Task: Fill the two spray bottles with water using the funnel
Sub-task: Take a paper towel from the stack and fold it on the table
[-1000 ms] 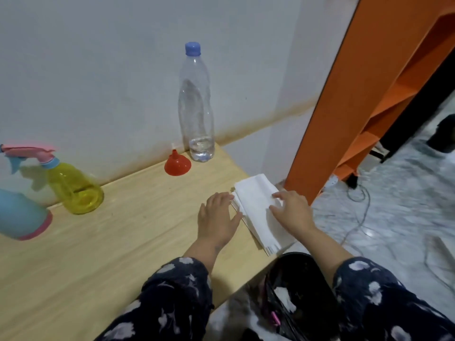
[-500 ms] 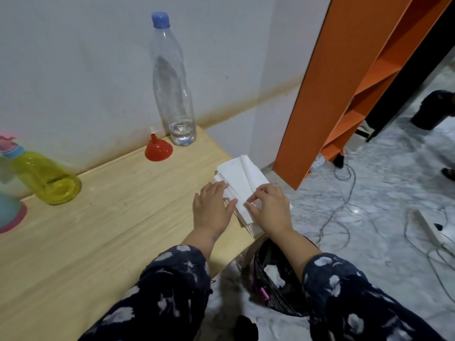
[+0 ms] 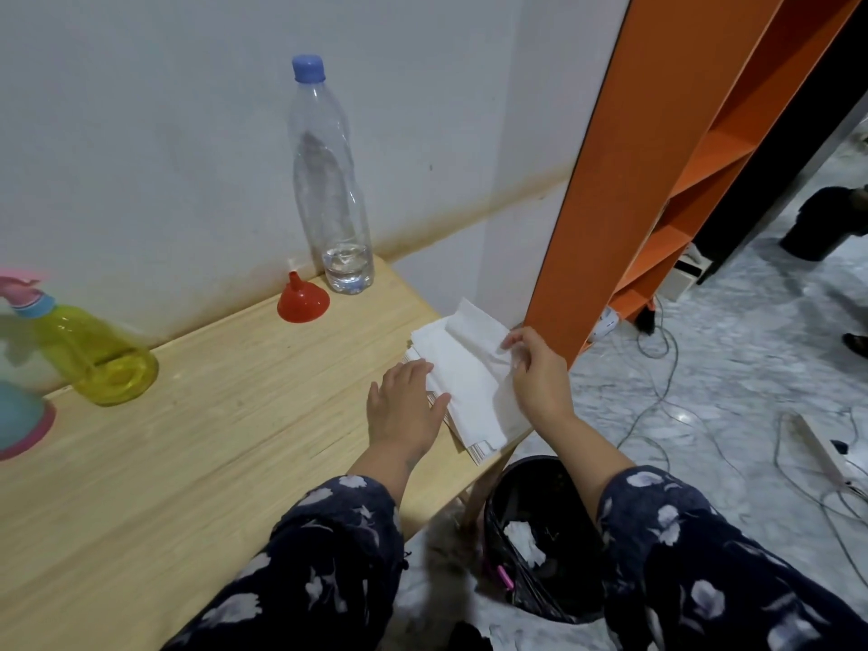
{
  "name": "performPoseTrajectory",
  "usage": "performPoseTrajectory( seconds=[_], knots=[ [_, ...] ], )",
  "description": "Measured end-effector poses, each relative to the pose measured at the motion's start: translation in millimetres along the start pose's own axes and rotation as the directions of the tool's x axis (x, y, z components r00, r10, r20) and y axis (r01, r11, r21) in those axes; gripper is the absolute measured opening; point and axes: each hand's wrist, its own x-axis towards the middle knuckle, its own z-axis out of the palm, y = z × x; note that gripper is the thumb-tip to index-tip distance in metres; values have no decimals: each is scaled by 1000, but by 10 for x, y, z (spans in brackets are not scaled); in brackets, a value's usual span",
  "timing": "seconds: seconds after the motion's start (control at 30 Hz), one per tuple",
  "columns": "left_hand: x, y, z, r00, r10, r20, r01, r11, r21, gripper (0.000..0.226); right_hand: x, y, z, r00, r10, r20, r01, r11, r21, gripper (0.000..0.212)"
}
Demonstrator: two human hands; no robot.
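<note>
Now my right hand (image 3: 535,373) has pinched up 1 tissue (image 3: 474,368); my left hand (image 3: 406,406) lies flat beside the stack. Funnel (image 3: 303,300) beyond stays untouched; likely wiping up.

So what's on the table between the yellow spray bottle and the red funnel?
Nothing: the head view shows bare wooden table between the yellow spray bottle and the red funnel.
</note>
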Motion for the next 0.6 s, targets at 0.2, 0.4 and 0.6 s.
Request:
performPoseTrajectory(
  seconds=[0.2, 0.4, 0.6],
  knots=[
    [22, 36, -32, 999, -31, 15, 31, 1000, -4, 54, 87, -34, -124, 993, 49, 105, -43, 997, -65, 37],
    [51, 38, 4, 995, -15, 101, 6, 995, 96, 70, 166, -69, -252, 997, 6, 76, 3, 994, -113, 55],
    [70, 47, -40, 992, -15, 128, -2, 991, 133, 71, 204, -249, -340, 997, -74, 3, 74, 997, -32, 55]
  ],
)
